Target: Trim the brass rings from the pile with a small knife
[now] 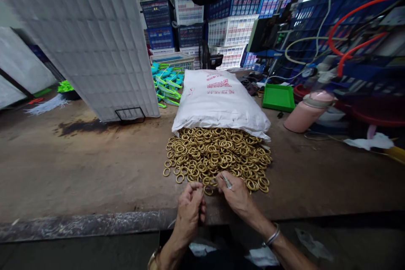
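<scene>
A wide heap of gold-coloured rings (215, 152) spills from the mouth of a white woven sack (218, 97) with red print. At its near edge, my right hand (236, 196) is closed around a small silvery metal tool (227, 181); most of the tool is covered by the fingers, so its kind is unclear. My left hand (190, 206) is closed just to the left, thumb pressed to the fingers. Whatever it may pinch is hidden. One loose ring (208, 190) lies between the two hands, closest to the right fingertips.
On the left stands a tall white quilted panel (104, 46) in a black wire stand. Turquoise and green plastic pieces (167, 82) lie beside the sack. At right are a green tray (278, 98) and a pink bottle (308, 112). Stacked crates (232, 31) fill the back.
</scene>
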`<move>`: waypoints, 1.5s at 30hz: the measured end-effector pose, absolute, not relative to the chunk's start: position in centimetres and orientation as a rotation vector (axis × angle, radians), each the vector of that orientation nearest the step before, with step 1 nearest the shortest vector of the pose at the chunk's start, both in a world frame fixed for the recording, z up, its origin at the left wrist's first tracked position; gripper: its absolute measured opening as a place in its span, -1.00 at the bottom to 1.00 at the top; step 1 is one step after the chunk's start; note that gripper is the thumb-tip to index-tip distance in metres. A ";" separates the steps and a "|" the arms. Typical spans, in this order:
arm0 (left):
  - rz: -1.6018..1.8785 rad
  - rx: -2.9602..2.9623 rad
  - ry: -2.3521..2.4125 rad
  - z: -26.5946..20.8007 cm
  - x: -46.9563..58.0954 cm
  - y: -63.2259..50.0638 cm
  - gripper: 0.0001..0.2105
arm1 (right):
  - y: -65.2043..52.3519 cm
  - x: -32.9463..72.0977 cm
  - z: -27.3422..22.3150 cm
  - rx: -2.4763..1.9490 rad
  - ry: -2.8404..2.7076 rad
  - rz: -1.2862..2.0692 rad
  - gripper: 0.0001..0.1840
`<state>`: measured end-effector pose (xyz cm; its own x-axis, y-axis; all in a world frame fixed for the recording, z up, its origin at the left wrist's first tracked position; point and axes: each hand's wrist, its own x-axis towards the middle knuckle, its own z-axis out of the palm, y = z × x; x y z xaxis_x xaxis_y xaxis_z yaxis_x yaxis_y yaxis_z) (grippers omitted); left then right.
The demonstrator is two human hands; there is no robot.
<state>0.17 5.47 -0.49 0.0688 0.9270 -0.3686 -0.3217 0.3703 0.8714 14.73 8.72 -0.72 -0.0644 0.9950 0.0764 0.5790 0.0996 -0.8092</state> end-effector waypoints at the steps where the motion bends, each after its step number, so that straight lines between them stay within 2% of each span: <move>1: 1.053 0.722 1.164 -0.4 0.3 5.6 -0.62 | 8.7 14.6 -0.5 -1.527 -1.689 0.868 -0.69; 6: 1.063 0.820 1.254 -0.2 0.8 6.4 -0.69 | 8.6 14.3 0.0 -1.502 -1.521 1.088 -0.71; 14: 1.182 1.259 1.254 -1.2 0.6 6.9 -0.89 | 8.8 14.4 -0.3 -1.518 -1.445 1.164 -0.73; 26: 1.100 1.339 1.308 -0.9 1.1 7.2 -0.94 | 8.9 14.8 -0.2 -1.531 -1.443 1.119 -0.73; 34: 1.049 1.371 1.247 -0.2 1.0 7.2 -0.84 | 8.8 14.4 0.8 -1.515 -1.461 1.105 -0.71; 45: 1.049 1.453 1.299 -0.8 0.4 7.7 -0.83 | 8.9 15.4 0.2 -1.513 -1.750 1.154 -0.70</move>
